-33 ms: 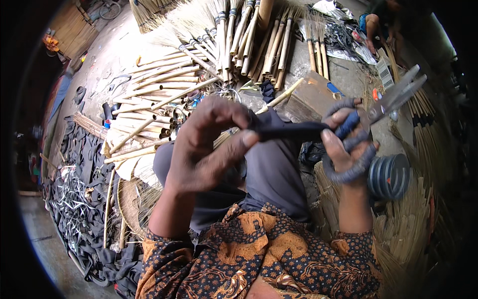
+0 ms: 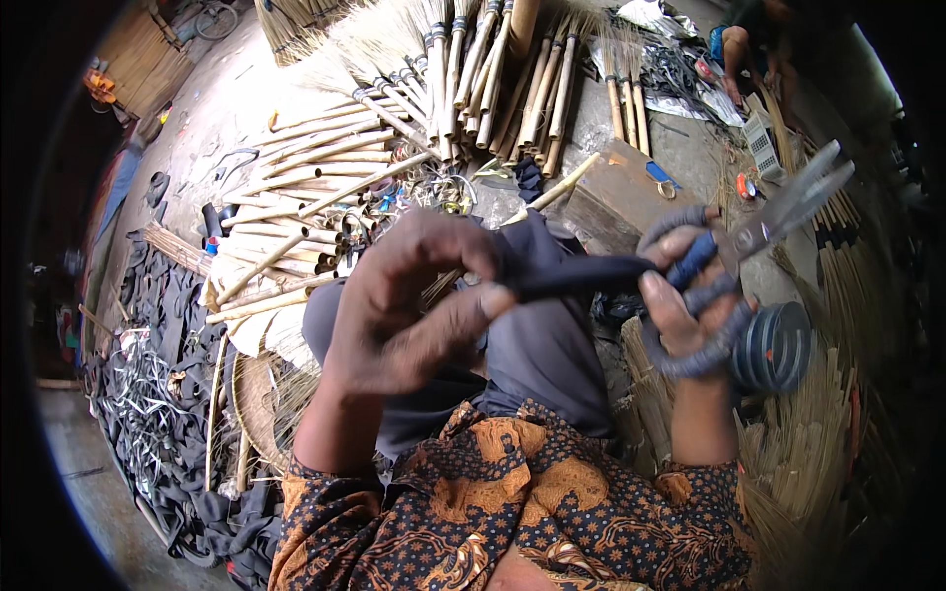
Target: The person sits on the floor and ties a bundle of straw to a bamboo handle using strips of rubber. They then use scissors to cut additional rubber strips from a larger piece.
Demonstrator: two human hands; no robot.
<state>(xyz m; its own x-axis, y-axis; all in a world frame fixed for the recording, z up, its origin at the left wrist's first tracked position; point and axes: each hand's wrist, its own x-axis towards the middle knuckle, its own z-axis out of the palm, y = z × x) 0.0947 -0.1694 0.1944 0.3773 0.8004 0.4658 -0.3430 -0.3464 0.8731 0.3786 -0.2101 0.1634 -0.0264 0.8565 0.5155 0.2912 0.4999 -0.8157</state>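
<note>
My left hand (image 2: pixel 414 305) pinches one end of a dark strip (image 2: pixel 581 277), possibly rubber or cloth, between thumb and fingers. The strip stretches across above my knees to my right hand (image 2: pixel 680 295), whose thumb and finger grip its other end. Large scissors (image 2: pixel 788 209) hang in that same right hand, blades apart and pointing up and away to the right. Their handle loops (image 2: pixel 698 360) are wrapped in dark grey-blue material and sit around my fingers. Slight motion blur softens the left hand and the strip.
Bamboo handles (image 2: pixel 296 231) lie stacked ahead on the left, with finished brooms (image 2: pixel 463 79) behind. Black scraps (image 2: pixel 177 394) cover the left floor. A ribbed round can (image 2: pixel 774 347) stands by my right wrist, near straw bundles (image 2: pixel 798 453). Another person (image 2: pixel 744 59) crouches far right.
The scissors and my right hand have shifted slightly down and to the right. The dark strip looks wider and a little slanted, and my left hand has barely moved.
</note>
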